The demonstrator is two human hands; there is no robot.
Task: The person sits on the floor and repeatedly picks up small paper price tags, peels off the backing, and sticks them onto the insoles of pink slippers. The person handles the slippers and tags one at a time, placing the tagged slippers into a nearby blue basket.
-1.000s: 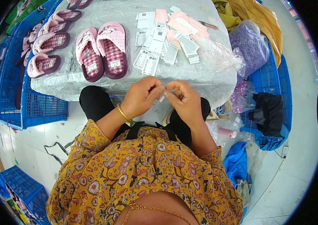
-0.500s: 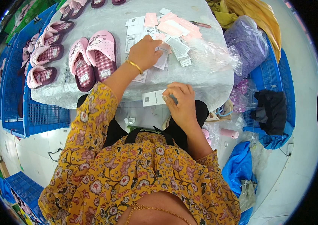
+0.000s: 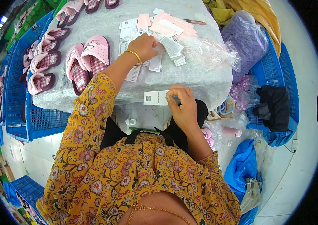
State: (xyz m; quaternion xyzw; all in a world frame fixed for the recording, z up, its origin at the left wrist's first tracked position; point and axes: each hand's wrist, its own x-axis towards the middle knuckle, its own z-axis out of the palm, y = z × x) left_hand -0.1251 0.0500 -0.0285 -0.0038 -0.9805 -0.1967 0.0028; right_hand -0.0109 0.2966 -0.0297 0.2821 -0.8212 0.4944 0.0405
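My right hand (image 3: pixel 183 107) pinches the right end of a white card tag (image 3: pixel 156 98) printed with a square code, held just off the table's near edge. Gold-bangled, my left hand (image 3: pixel 143 48) reaches over the loose tags with its fingers curled together. Whatever lies between those fingertips is too small to make out. White printed tags (image 3: pixel 127 35) lie beside and partly under this hand. To its right are more white tags (image 3: pixel 172 45), and farther back several pink cards (image 3: pixel 166 25). A pair of pink dotted slippers (image 3: pixel 96 52) with checked insoles rests left of my left forearm.
More pink slippers (image 3: pixel 46 60) line the left side of the plastic-covered table (image 3: pixel 189 80). Blue crates (image 3: pixel 48 123) stand on both sides. Crumpled clear plastic (image 3: pixel 211 54) and a pen-like tool (image 3: pixel 195 21) lie on the right and far parts. A purple bundle (image 3: pixel 245 41) sits beyond the right edge.
My left hand's fingers have drawn closer together over the tags. My right hand keeps its hold on the white tag, now level. The view has shifted slightly.
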